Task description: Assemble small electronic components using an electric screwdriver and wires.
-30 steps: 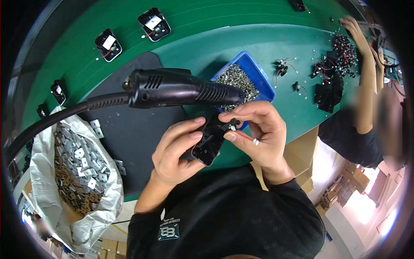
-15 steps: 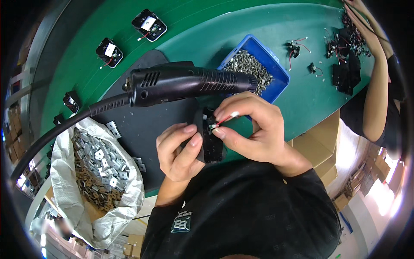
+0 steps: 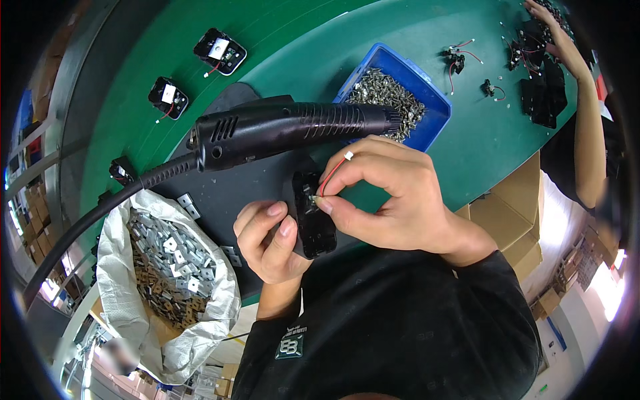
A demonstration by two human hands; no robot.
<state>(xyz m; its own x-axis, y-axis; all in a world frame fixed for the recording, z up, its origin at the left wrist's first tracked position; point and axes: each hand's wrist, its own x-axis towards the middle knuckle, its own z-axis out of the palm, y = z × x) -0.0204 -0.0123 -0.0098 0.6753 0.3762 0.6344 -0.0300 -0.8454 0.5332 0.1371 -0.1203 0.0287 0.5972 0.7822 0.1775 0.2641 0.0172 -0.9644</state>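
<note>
My left hand (image 3: 270, 245) grips a black plastic housing (image 3: 316, 230) by its left side, its hollow face turned up. Over the housing's upper part my right hand (image 3: 393, 200) pinches thumb and forefinger together at the base of a red-and-black wire lead (image 3: 328, 179). A white plug on the lead's free end sticks up beside my forefinger. The small part under my right fingertips is mostly hidden. Just beyond both hands lies a black corded power tool (image 3: 267, 133), which neither hand touches.
A blue bin (image 3: 435, 113) of screws stands behind the tool. At left is a white sack (image 3: 117, 267) of metal plates. Black housings with wires (image 3: 221, 52) sit on the green belt. A co-worker's arm (image 3: 579, 87) reaches toward black parts (image 3: 545, 93) at far right.
The housing and both hands have shifted slightly left in view. The lead's white plug now points upward, higher than before. The co-worker's hand has moved among the parts.
</note>
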